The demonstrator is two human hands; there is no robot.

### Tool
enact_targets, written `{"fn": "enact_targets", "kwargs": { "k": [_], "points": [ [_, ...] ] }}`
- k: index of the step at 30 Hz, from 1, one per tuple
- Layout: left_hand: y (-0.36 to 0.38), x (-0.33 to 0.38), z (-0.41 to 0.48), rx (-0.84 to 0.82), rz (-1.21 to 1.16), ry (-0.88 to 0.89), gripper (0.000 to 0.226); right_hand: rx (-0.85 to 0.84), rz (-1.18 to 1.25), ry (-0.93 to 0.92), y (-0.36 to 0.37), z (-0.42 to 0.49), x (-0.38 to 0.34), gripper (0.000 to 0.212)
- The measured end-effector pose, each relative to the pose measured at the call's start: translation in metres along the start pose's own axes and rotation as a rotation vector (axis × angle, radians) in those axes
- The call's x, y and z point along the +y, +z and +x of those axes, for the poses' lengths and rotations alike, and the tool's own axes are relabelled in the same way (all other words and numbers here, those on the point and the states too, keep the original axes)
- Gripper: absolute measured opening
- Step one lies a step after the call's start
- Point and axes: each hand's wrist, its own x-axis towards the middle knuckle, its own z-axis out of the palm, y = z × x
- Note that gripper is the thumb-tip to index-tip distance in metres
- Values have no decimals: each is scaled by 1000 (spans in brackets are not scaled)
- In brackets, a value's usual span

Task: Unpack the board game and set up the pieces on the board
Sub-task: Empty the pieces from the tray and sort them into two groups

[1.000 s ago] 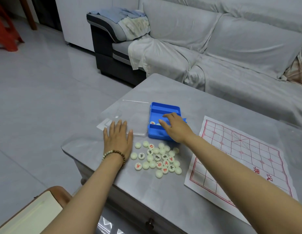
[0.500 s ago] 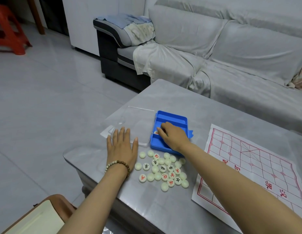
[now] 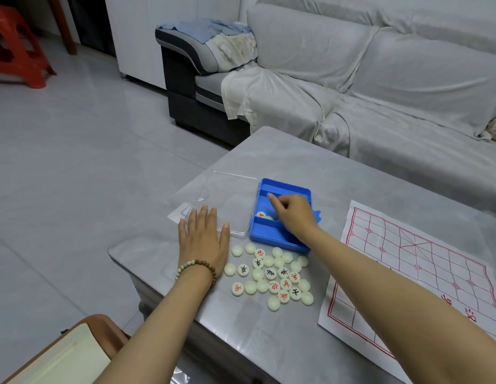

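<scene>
A blue plastic box [image 3: 280,236] lies open on the grey table, its clear lid [image 3: 230,200] flat to its left. My right hand [image 3: 293,214] is inside the box, index finger stretched to the far-left corner and the other fingers curled under; anything beneath them is hidden. A couple of white round pieces [image 3: 262,216] remain in the box by that hand. My left hand [image 3: 203,239] lies flat, its fingertips on the lid's near edge. Several white pieces [image 3: 271,273] with red or black characters are heaped in front of the box. The paper board [image 3: 424,267] with red lines is spread at the right.
The table's rounded front-left corner [image 3: 113,250] is near my left wrist. A grey covered sofa [image 3: 352,87] stands behind the table. A brown bag with a pale book [image 3: 75,353] sits at the lower left. A red stool [image 3: 17,48] stands far left on the tiled floor.
My right hand has moved deeper into the blue box, its index finger now pointing at the far-left corner. My left hand stays flat on the lid's edge.
</scene>
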Motion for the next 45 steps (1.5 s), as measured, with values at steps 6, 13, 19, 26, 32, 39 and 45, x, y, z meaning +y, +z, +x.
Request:
{"fn": "enact_targets", "kwargs": {
  "k": [6,13,19,26,32,39,45],
  "points": [
    [-1,2,-1,5,2,-1,54,109,255,-9,-33,-32,-11,55],
    [-6,4,-6,34,-1,55,50,-14,-70,2,-25,-112,13,52],
    [-5,2,-7,44,-32,63,49,-22,-63,-11,-37,-132,14,32],
    [-8,4,-9,-85,27,168,50,-349,-127,-120,-58,-169,36,57],
    [-9,9,-4,-231,91,132,51,-512,-335,-147,-46,-175,21,64],
    [-8,16,9,-280,46,131,51,-241,-145,-183,-46,-127,-6,55],
    [-5,19,13,-264,18,121,50,-351,-83,53,-31,-19,-14,43]
  ]
}}
